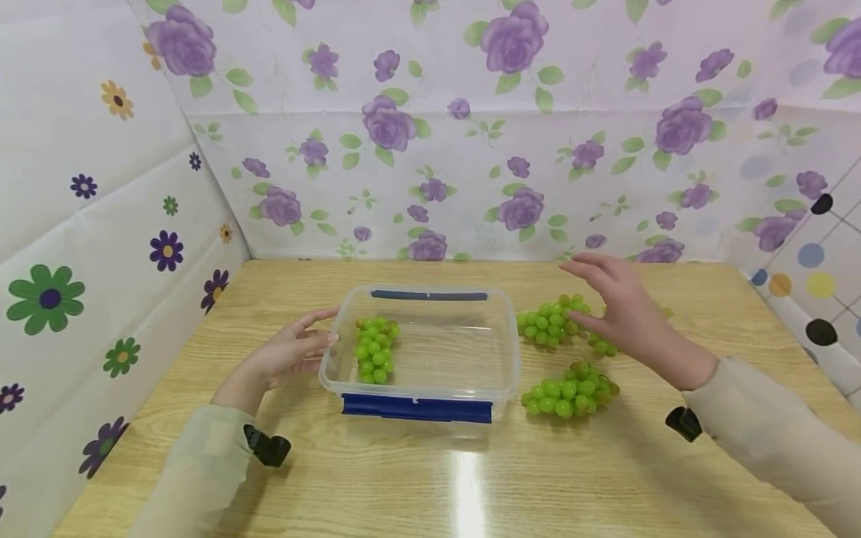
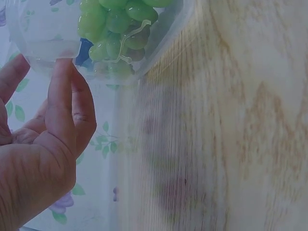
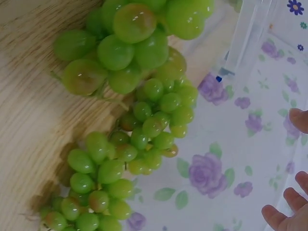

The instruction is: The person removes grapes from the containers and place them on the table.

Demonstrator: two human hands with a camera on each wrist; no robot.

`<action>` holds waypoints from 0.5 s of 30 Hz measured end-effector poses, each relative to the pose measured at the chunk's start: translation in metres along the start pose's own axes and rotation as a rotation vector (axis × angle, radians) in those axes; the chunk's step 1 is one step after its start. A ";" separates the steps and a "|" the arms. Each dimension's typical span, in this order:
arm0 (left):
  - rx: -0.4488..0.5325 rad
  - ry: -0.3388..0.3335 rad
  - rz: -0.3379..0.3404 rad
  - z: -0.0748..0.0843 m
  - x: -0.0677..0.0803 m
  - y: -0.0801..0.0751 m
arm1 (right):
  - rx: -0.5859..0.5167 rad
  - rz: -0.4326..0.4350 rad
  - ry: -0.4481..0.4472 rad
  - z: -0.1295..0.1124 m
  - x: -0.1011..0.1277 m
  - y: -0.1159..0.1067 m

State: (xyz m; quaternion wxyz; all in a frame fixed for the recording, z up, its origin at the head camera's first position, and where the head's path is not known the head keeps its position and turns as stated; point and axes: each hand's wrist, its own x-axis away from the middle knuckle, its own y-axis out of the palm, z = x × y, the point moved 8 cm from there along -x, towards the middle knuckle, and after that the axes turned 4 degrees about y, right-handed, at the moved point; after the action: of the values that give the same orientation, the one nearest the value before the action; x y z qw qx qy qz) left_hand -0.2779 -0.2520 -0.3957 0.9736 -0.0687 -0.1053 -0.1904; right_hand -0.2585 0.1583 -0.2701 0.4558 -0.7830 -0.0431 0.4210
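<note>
A clear plastic food container (image 1: 464, 381) with blue side clips stands lidless on the table. Inside, at its left end, lies a bunch of green grapes (image 1: 374, 351). My left hand (image 1: 289, 351) touches the container's left rim with its fingertips; in the left wrist view a fingertip meets the rim below the grapes (image 2: 115, 24). To the container's right, my right hand (image 1: 622, 314) hovers with fingers spread and nothing in them. Near it lie a front bunch of grapes (image 1: 568, 390), a back bunch (image 1: 545, 321) and another bunch (image 1: 601, 344) partly hidden by the hand.
The wooden table (image 1: 303, 478) meets a floral cloth wall (image 1: 444, 149) at the back. A patterned cloth (image 1: 128, 202) hangs on the left and another (image 1: 814, 276) on the right. Each sleeve carries a black wrist camera, one on the left (image 1: 267, 447), one on the right (image 1: 684, 424).
</note>
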 end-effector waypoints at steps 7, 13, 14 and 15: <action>0.003 -0.005 0.007 -0.001 0.000 0.001 | -0.030 -0.031 -0.049 -0.014 -0.006 0.006; -0.018 -0.015 0.012 -0.002 0.000 -0.001 | -0.057 -0.039 -0.106 -0.026 -0.012 0.011; -0.022 -0.014 0.013 -0.001 -0.001 -0.001 | -0.063 -0.043 -0.112 -0.028 -0.013 0.012; -0.022 -0.013 0.013 -0.001 -0.001 -0.002 | -0.064 -0.048 -0.119 -0.030 -0.014 0.013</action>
State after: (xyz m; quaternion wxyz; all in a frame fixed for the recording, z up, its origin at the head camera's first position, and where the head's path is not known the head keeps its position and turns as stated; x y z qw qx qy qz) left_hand -0.2796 -0.2534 -0.3969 0.9733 -0.0814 -0.1091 -0.1849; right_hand -0.2508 0.1240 -0.2648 0.4370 -0.7696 -0.1026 0.4542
